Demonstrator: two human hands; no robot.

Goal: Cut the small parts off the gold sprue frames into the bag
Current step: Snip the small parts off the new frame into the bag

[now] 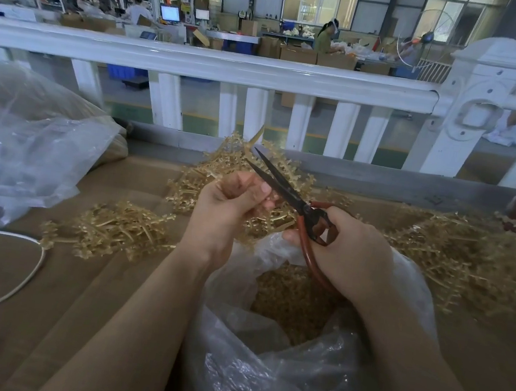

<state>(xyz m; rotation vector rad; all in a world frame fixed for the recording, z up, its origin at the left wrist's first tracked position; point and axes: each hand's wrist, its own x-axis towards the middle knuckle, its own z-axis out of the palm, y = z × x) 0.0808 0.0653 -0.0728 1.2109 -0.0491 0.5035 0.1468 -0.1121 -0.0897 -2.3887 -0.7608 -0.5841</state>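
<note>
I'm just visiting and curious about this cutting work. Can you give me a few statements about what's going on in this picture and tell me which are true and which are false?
1. The right hand holds scissors with reddish handles. True.
2. The scissor blades are fully closed. False: the blades stand apart, pointing up and away.
3. The left hand holds a gold sprue frame near the blades. True.
4. The clear bag below the hands is empty. False: small gold parts already lie inside it.
5. More gold frames lie on the brown surface to the left. True.
</note>
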